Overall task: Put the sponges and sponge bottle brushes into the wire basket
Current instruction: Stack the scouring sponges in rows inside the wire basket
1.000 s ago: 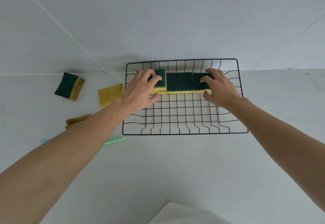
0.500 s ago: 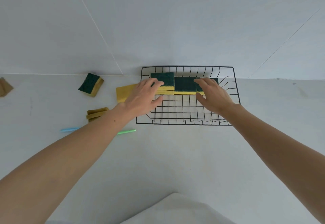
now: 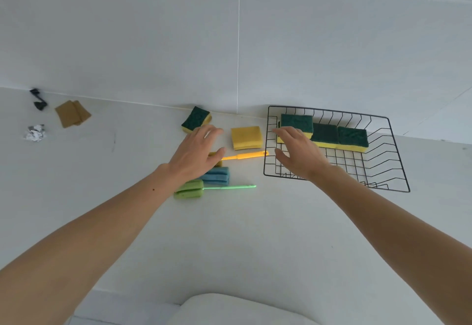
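- Head view: the left hand (image 3: 198,149), grip open and empty, hovers above the counter (image 3: 229,235) just short of a green-topped sponge (image 3: 196,119) lying ahead of its fingertips.
- The right hand (image 3: 298,154), grip open, is over the wire basket (image 3: 394,161), which holds three sponges (image 3: 325,131).
- A yellow sponge (image 3: 246,137) and bottle brushes (image 3: 204,184), handles pointing right, lie between.
- No readable writing.

Soft, even daylight fills the frame, bright and slightly cool, leaving only faint shadows under the forearms in the lower half. Wide-angle distortion bends straight lines toward the edges. Slight motion blur softens the left hand (image 3: 195,151) at centre.
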